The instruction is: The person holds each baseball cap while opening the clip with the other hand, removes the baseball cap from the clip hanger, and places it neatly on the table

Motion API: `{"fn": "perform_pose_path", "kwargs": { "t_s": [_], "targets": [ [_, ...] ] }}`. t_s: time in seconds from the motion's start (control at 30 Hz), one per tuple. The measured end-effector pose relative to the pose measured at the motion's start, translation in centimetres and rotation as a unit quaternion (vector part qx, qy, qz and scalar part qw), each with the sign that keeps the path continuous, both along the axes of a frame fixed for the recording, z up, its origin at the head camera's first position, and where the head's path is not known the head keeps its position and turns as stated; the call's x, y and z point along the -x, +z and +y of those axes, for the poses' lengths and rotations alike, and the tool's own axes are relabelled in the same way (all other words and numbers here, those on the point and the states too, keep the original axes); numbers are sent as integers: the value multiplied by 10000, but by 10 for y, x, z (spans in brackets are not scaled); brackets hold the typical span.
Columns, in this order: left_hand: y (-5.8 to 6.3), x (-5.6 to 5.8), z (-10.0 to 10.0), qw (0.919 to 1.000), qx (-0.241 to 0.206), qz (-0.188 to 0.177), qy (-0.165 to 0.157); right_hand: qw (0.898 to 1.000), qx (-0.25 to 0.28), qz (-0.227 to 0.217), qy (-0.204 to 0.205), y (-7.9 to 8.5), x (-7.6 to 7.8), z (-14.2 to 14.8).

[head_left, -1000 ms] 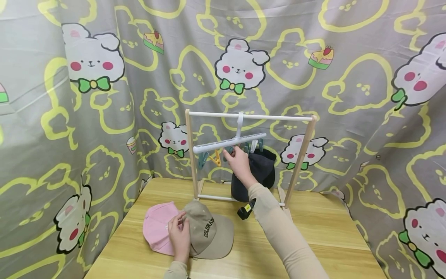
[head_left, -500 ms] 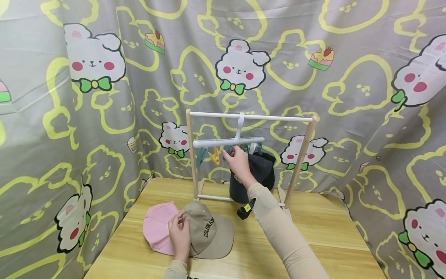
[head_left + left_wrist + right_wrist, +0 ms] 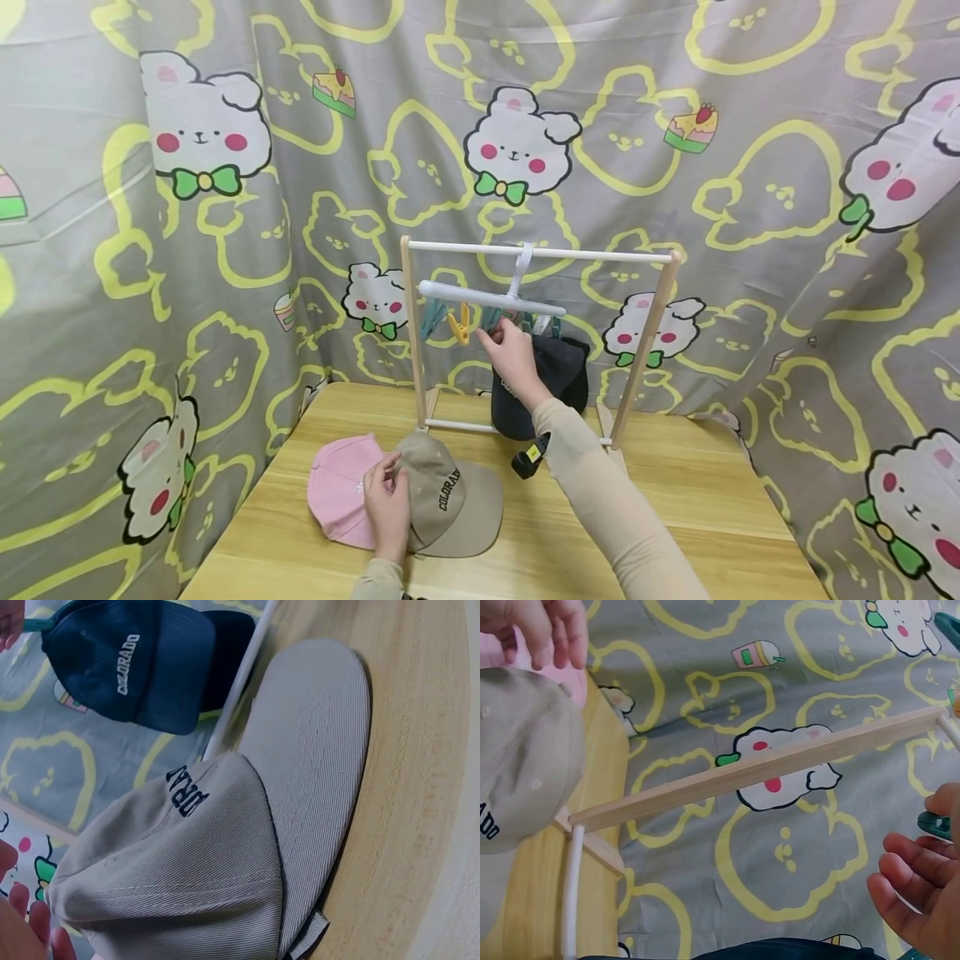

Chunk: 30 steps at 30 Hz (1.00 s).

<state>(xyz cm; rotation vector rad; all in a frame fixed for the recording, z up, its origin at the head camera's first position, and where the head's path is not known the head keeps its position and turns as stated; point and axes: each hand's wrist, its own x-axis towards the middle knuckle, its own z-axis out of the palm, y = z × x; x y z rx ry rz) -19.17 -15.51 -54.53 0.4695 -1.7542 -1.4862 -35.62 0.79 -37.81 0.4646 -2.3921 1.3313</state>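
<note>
My right hand [image 3: 514, 357] is raised at the clip hanger [image 3: 487, 297], its thumb and fingers pinching a teal clothespin [image 3: 934, 824]. Just behind the hand a navy cap [image 3: 142, 664] with white COLORADO lettering hangs below the hanger; the hand hides part of it in the head view. A beige cap [image 3: 435, 500] lies on the table, brim to the right. Over its crown edge hovers or rests my left hand [image 3: 388, 504], fingers loosely bent and gripping nothing visible; contact is unclear. Partly behind that hand lies a pink cap [image 3: 341, 492].
A wooden rack [image 3: 651, 342] with white rods stands at the table's back, the hanger hooked on its top rod. A yellow clothespin [image 3: 460, 325] and several others dangle from the hanger. Patterned grey curtains [image 3: 622, 208] enclose the wooden table [image 3: 690, 500].
The hanger has tipped: its left end has risen and its right end has dropped. The navy cap has shifted slightly left and down. My left hand has barely moved.
</note>
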Motion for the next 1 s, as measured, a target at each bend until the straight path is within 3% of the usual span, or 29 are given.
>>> {"fn": "perform_pose_path", "kwargs": {
  "t_s": [0.1, 0.2, 0.33, 0.6, 1.0],
  "targets": [
    [14, -8, 4, 9999, 71, 30, -123, 10000, 7, 28, 35, -1, -2, 0],
    [20, -10, 5, 9997, 95, 30, -220, 10000, 34, 57, 37, -1, -3, 1],
    [16, -4, 3, 9997, 70, 22, -254, 10000, -12, 59, 20, -3, -3, 3],
    [-6, 18, -2, 9994, 62, 7, -328, 10000, -26, 31, 65, -9, -3, 8],
    [-4, 28, -2, 9987, 232, 266, -380, 10000, 55, -24, -37, -12, -2, 19]
  ]
}}
